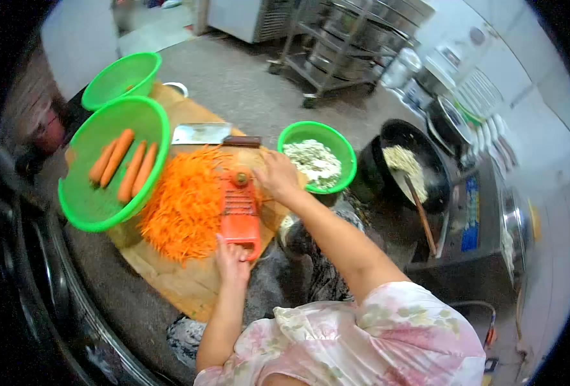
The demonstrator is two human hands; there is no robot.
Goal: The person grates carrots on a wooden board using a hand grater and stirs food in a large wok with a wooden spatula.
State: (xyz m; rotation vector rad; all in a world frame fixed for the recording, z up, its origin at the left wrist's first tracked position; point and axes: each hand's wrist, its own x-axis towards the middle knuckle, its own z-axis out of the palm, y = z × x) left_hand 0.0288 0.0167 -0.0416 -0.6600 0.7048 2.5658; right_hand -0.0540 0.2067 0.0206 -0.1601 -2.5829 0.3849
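Observation:
A red-orange grater [241, 222] lies over the edge of a heap of shredded carrot [185, 202] on a wooden board [191, 286]. My left hand [233, 262] is closed around the near end of the grater, at its handle. A stub of carrot [240, 179] sits at the far end of the grater. My right hand [277, 175] is just right of that stub, fingers apart, and appears to hold nothing. Beyond the heap lies a cleaver [202, 134], its dark handle close to my right fingertips.
A green basket [72, 193] with several whole carrots [132, 170] stands left, another green basket [92, 93] behind it. On the right are a green basket [351, 154] of pale chopped food, a black pan [436, 174] with a wooden-handled utensil, and a scale [475, 222]. Farther back stands a metal trolley [327, 61].

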